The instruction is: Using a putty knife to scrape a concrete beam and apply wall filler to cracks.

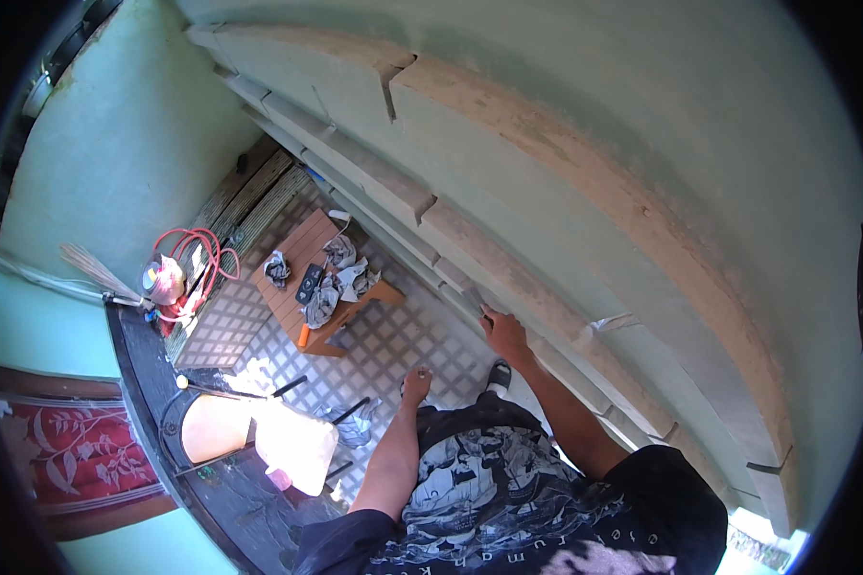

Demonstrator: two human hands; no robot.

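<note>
My right hand (507, 337) is closed around a small flat tool (486, 320), whose dark grip shows only in part. It is beside the lower ledges (460, 278) of the pale green wall, and the tool's tip seems to touch a ledge edge. My left hand (416, 385) hangs in front of my body above the tiled floor, its fingers curled in. Whether anything small is inside it cannot be made out.
A low brown table (288, 287) carries crumpled newspaper (324, 302), a black device (309, 284) and an orange-handled item (304, 335). To the left stand a chair (292, 446), a red hose (197, 235) and a stick broom (96, 268). Long ledges (547, 125) jut from the wall at right.
</note>
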